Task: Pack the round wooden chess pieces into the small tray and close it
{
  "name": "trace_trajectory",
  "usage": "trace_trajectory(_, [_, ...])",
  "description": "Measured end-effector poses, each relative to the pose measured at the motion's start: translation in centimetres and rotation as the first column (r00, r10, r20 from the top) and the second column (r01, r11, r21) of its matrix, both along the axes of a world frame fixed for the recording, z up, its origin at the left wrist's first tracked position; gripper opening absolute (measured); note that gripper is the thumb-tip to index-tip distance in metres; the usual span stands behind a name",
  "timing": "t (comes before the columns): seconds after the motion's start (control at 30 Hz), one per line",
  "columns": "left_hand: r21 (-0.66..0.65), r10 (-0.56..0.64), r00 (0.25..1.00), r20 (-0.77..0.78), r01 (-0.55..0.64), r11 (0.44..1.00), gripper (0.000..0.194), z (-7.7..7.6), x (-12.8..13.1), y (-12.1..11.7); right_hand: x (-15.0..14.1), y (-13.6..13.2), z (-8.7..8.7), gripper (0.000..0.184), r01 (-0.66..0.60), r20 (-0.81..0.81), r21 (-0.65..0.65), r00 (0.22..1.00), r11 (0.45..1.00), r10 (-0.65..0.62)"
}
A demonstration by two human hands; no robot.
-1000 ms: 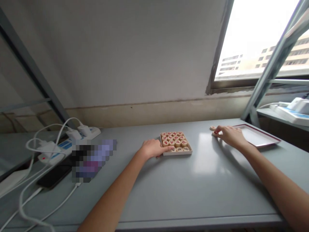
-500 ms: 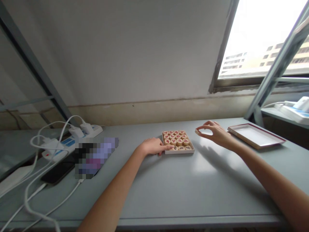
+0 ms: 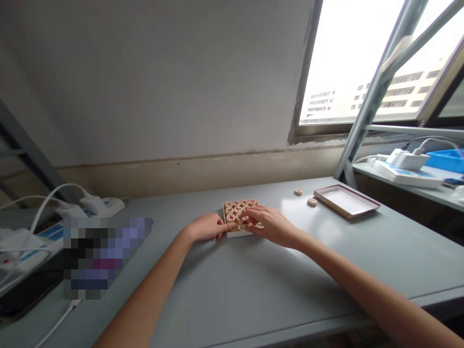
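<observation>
A shallow white box (image 3: 239, 234) full of round wooden xiangqi pieces (image 3: 238, 209) sits on the grey table. The pieces on view carry red characters, with some black ones in the front row. My left hand (image 3: 207, 227) grips the box's front left corner, thumb over the edge and fingers along the outer side. Over the front right of the box, my right hand (image 3: 271, 224) has its fingers pinched on a xiangqi piece (image 3: 242, 223) at the front row. This hand hides part of the right-hand pieces.
Two loose pieces, one farther back (image 3: 297, 192) and one nearer (image 3: 312, 201), lie by an upturned box lid (image 3: 350, 200) on the right. At left are a power strip (image 3: 112, 207) with cables and a phone (image 3: 31, 290). Metal posts (image 3: 366, 106) flank the table.
My right hand has moved left from beside the box to its front row, carrying a piece. Two loose pieces near the lid have come into sight. The view has turned right.
</observation>
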State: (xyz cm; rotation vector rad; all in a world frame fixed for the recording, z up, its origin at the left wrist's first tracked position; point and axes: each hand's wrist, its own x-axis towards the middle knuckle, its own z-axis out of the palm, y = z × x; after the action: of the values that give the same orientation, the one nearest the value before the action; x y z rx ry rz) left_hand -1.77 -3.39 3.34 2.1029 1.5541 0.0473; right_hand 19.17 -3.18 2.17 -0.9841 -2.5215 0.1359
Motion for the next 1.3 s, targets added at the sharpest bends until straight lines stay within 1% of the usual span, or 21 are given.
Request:
trace_trajectory(0.1, [-0.021, 0.012, 1.000, 0.022, -0.012, 1.000, 0.066, -0.4, -0.2, 0.4, -0.3, -0.2, -0.3, 0.018, -0.008, 0.015, 0.031, 1.000, 0.999, 0.007])
trace_trajectory(0.17, [-0.054, 0.000, 0.996, 0.087, 0.005, 0.999, 0.065, -0.7, -0.5, 0.7, -0.2, -0.2, -0.4, 0.019, -0.017, 0.009, 0.035, 1.000, 0.999, 0.017])
trace_trajectory(0.27, [-0.119, -0.054, 0.970, 0.235, 0.084, 0.989, 0.062, -0.7, -0.9, 0.9, -0.1, -0.3, -0.4, 0.022, -0.015, 0.014, 0.041, 1.000, 0.999, 0.015])
trace_trajectory(0.37, [-0.138, -0.101, 0.948, 0.301, 0.148, 0.979, 0.053, -0.4, -1.1, 1.0, 0.0, -0.3, -0.4, 0.023, 0.027, 0.023, 0.043, 0.999, 0.999, -0.028])
trace_trajectory(0.43, [-0.138, -0.108, 0.946, 0.305, 0.156, 0.978, 0.044, -0.3, -1.1, 1.0, 0.1, -0.2, -0.4, 0.023, 0.043, 0.032, 0.042, 0.998, 0.998, -0.045])
trace_trajectory(0.53, [-0.141, -0.100, 0.946, 0.308, 0.150, 0.979, 0.038, -0.6, -1.2, 1.2, 0.2, -0.1, -0.4, 0.019, 0.024, 0.044, 0.055, 0.999, 0.998, -0.026])
trace_trajectory(0.7, [-0.127, -0.111, 0.945, 0.309, 0.157, 0.979, 0.036, -1.2, -1.4, 1.5, 0.3, -0.1, -0.5, 0.016, 0.015, 0.039, 0.070, 0.999, 0.997, -0.018])
trace_trajectory(0.83, [-0.128, -0.106, 0.949, 0.296, 0.150, 0.980, 0.035, -1.3, -1.4, 1.6, 0.3, -0.1, -0.7, 0.015, 0.043, 0.037, 0.075, 0.998, 0.996, -0.046])
trace_trajectory(1.0, [-0.126, -0.101, 0.954, 0.282, 0.141, 0.982, 0.034, -1.3, -1.3, 1.6, 0.2, 0.0, -0.7, 0.014, 0.034, 0.013, 0.077, 0.999, 0.996, -0.035])
trace_trajectory(1.07, [-0.127, -0.091, 0.955, 0.281, 0.131, 0.983, 0.034, -1.3, -1.3, 1.6, 0.7, 0.5, -0.4, 0.016, 0.062, -0.013, 0.085, 0.998, 0.994, -0.061])
trace_trajectory(1.1, [-0.127, -0.085, 0.955, 0.284, 0.125, 0.984, 0.034, -1.3, -1.2, 1.6, 1.2, 1.0, -0.1, 0.017, 0.106, -0.027, 0.103, 0.994, 0.989, -0.103])
trace_trajectory(1.13, [-0.128, -0.079, 0.954, 0.288, 0.121, 0.984, 0.033, -1.3, -1.2, 1.5, 2.0, 1.6, 0.1, 0.018, 0.173, -0.033, 0.131, 0.985, 0.976, -0.171])
trace_trajectory(1.17, [-0.131, -0.074, 0.954, 0.290, 0.116, 0.985, 0.033, -1.4, -1.2, 1.5, 3.0, 2.2, 0.3, 0.019, 0.260, -0.024, 0.166, 0.965, 0.951, -0.260])
trace_trajectory(1.2, [-0.134, -0.066, 0.955, 0.290, 0.108, 0.985, 0.033, -1.4, -1.1, 1.5, 4.3, 2.8, 0.5, 0.020, 0.363, -0.003, 0.206, 0.929, 0.909, -0.370])
trace_trajectory(1.23, [-0.138, -0.056, 0.957, 0.284, 0.099, 0.985, 0.034, -1.4, -1.1, 1.5, 5.6, 3.4, 0.6, 0.021, 0.467, 0.045, 0.236, 0.871, 0.852, -0.490])
trace_trajectory(1.3, [-0.144, -0.043, 0.964, 0.264, 0.083, 0.986, 0.035, -1.4, -1.1, 1.5, 8.4, 4.4, 0.6, 0.023, 0.645, 0.174, 0.250, 0.704, 0.722, -0.689])
